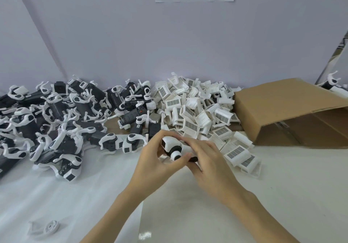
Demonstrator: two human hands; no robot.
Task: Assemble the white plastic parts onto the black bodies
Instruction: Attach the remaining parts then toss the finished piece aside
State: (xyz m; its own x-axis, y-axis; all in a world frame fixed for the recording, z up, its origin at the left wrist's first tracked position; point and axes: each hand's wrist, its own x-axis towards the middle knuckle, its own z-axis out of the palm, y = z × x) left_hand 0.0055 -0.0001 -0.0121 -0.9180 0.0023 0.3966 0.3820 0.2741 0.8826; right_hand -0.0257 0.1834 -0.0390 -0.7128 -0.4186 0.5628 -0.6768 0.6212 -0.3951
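head view, held piece: white plastic part [170,144] with a dark square window, on a black body [194,159], just above the table [94,195], centre.
left hand [152,159]: fingers curled round the white plastic part.
right hand [209,159]: fingers clamped on the black body, covering most of it.
left pile [56,118]: black-and-white units.
middle pile [197,110]: loose white pieces with grilles, spilling beside a cardboard box [288,110].
hard to make out: joint between the two pieces, probably seated; hidden by fingers.
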